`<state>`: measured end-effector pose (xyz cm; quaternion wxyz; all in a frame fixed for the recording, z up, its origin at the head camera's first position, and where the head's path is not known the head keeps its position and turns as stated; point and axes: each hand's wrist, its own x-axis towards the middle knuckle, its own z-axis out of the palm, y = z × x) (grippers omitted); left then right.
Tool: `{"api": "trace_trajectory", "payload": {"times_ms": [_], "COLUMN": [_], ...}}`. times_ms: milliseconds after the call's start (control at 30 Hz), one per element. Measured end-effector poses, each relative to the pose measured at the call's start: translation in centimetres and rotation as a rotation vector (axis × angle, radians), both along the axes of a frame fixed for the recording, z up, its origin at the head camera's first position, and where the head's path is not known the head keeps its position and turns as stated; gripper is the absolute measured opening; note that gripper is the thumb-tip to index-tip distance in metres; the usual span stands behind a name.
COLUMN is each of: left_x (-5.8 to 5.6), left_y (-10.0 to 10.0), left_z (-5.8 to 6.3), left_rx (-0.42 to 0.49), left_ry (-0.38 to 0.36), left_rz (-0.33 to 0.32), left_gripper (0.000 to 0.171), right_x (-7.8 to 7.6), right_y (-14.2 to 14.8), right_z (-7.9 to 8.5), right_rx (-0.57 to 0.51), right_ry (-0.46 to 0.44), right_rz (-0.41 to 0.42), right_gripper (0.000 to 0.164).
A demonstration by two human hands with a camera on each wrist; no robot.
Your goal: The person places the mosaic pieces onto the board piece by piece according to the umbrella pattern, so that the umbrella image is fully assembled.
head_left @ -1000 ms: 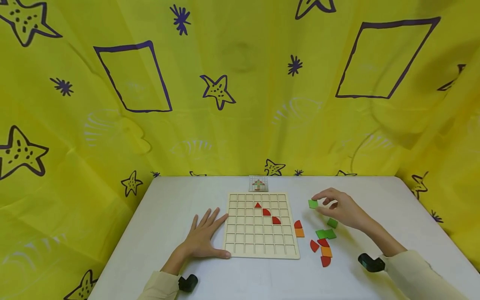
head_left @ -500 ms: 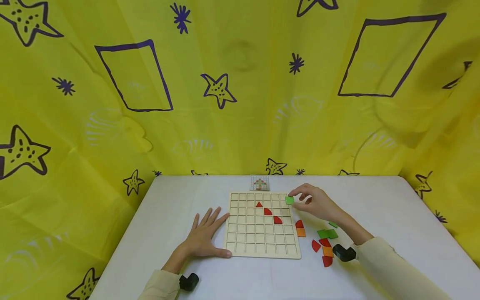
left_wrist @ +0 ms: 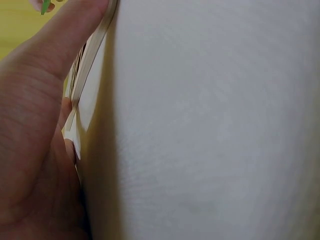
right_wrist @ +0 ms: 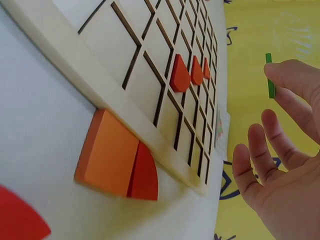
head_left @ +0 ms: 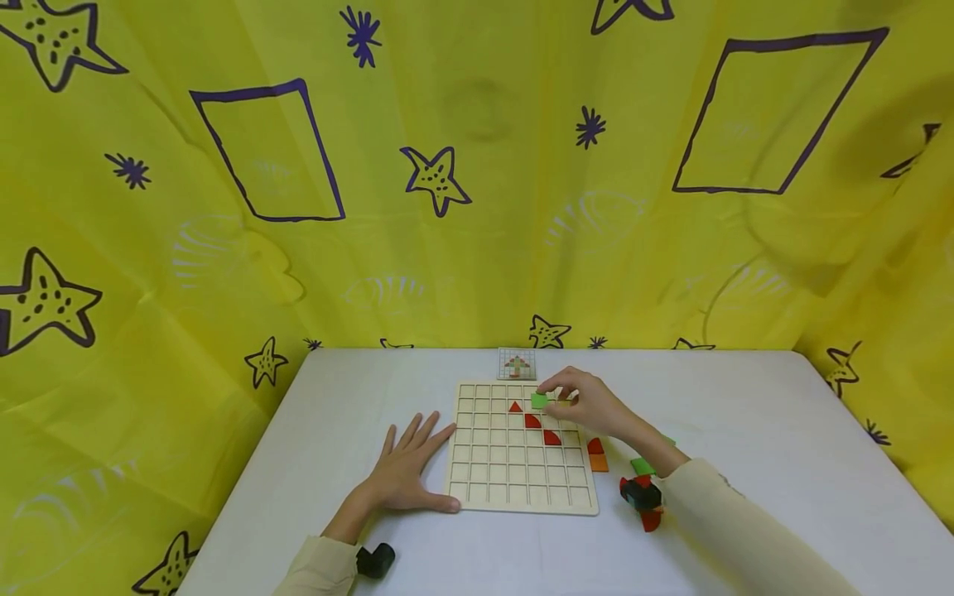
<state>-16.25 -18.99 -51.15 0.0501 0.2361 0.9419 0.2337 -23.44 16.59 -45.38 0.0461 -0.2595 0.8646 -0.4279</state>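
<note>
Between thumb and index finger, my right hand [head_left: 592, 404] pinches a green square tile [head_left: 539, 401] above the upper part of the wooden grid board [head_left: 480, 455]. In the right wrist view the tile [right_wrist: 271, 82] is seen edge-on, with the other fingers loosely bent below. In the board's cells sit a red triangle [head_left: 515, 406] and two red quarter-circles [head_left: 532, 420], stepping down to the right. My left hand [head_left: 402, 468] lies spread at the board's left side, thumb at the near corner and index fingertip on the left edge.
A small picture card [head_left: 517, 364] lies behind the board. An orange square [right_wrist: 107, 155] and a red quarter-circle [right_wrist: 145, 175] lie against the board's right edge. More green tiles [head_left: 643, 467] and red pieces [head_left: 652, 521] lie farther right, partly hidden by my right forearm and wrist camera.
My right hand has carried the green tile left, from beside the board to over its upper cells, just right of the red triangle. My left hand has stayed in place.
</note>
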Motion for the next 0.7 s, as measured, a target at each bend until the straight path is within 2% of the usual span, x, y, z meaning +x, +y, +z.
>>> {"api": "trace_trajectory", "payload": {"times_ms": [233,400,700], "left_x": [-0.2,-0.2,0.1], "left_y": [-0.1,0.0,-0.1], "left_z": [-0.5,-0.2,0.0], "left_rx": [-0.032,-0.042,-0.001], "left_ry": [-0.017,-0.036,0.006], "left_rz": [0.02,0.026,0.0], "left_gripper": [0.12,0.119,0.118], "right_x": [-0.3,-0.4,-0.4], "right_y": [-1.6,-2.6,-3.8], "right_z": [-1.0,-2.0,-3.1], "right_rx": [-0.025,-0.045,-0.028], "right_ry": [-0.044,-0.076,-0.073], "right_rz": [-0.002,0.001,-0.022], "right_gripper": [0.024,0.024,0.023]}}
